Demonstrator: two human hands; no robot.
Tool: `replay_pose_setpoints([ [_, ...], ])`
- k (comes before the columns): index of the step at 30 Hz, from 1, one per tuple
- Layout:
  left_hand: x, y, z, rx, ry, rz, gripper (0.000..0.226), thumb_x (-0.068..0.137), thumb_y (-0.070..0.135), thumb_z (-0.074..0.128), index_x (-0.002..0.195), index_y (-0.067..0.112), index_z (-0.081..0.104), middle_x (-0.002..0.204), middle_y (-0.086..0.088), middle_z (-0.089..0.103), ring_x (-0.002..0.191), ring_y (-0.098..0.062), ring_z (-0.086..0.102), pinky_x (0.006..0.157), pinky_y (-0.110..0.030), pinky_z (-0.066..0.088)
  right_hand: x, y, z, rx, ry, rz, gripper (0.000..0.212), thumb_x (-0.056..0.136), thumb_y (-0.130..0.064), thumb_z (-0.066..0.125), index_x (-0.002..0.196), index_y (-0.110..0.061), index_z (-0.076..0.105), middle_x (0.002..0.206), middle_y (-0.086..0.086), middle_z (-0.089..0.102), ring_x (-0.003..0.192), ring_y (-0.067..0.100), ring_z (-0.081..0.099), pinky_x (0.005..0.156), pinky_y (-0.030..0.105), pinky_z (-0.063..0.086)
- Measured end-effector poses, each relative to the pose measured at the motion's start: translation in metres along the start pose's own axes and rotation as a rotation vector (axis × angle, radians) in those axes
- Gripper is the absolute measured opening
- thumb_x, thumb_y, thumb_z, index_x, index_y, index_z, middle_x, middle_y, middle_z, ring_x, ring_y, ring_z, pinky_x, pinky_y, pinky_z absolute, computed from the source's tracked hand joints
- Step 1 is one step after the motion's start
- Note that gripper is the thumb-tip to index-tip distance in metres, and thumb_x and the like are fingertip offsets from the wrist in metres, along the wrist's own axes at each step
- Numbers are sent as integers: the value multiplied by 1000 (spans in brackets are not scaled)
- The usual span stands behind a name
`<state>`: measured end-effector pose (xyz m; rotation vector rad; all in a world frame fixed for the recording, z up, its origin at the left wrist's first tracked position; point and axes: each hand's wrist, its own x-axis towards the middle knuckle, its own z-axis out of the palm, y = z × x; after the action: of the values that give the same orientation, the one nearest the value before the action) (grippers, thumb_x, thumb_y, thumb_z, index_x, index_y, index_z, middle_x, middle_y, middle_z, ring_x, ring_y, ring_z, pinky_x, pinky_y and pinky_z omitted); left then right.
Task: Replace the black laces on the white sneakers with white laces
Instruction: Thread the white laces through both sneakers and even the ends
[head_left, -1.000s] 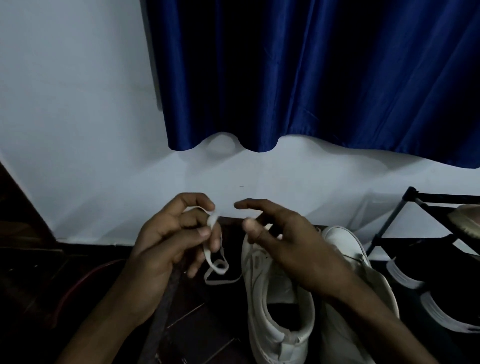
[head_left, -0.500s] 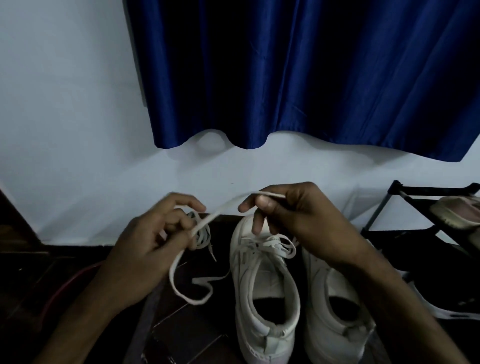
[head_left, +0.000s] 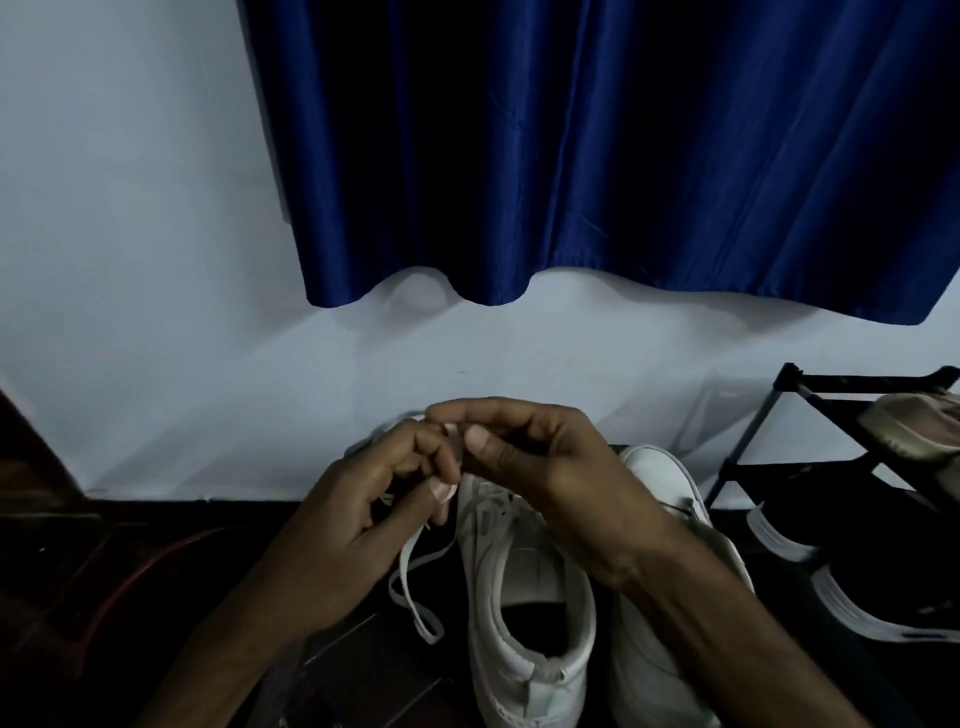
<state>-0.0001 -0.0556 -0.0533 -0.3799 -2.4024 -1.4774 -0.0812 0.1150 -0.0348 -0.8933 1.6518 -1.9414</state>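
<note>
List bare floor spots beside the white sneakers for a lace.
Free: dark floor left of the white high-top sneakers, under the dangling white flat lace. Crowded right: black metal shoe rack with dark white-soled shoes close by.

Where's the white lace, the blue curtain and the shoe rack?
white lace (head_left: 410, 552), head view, hanging strand.
blue curtain (head_left: 623, 156), head view, middle folds.
shoe rack (head_left: 857, 385), head view, black top bar.
</note>
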Motion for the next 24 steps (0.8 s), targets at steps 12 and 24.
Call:
replay_pose_setpoints([
  [12, 27, 4, 13, -243, 165, -259, 25, 100, 26, 51, 102, 21, 75, 97, 5, 76, 93, -6, 70, 80, -19, 53, 5, 1, 3, -372, 276, -62, 29, 84, -4, 74, 89, -17, 48, 83, 8, 75, 80, 23, 73, 76, 40, 57],
  [24, 35, -12, 13, -626, 339, -374, 15, 94, 9, 57, 97, 9, 71, 82, -9, 72, 69, -19, 67, 63, -27, 57, -2, -21, -49, -1136, -154, 308, 20, 82, -37, 76, 98, -28, 71, 90, -13, 70, 81, 4, 64, 79, 25, 53],
])
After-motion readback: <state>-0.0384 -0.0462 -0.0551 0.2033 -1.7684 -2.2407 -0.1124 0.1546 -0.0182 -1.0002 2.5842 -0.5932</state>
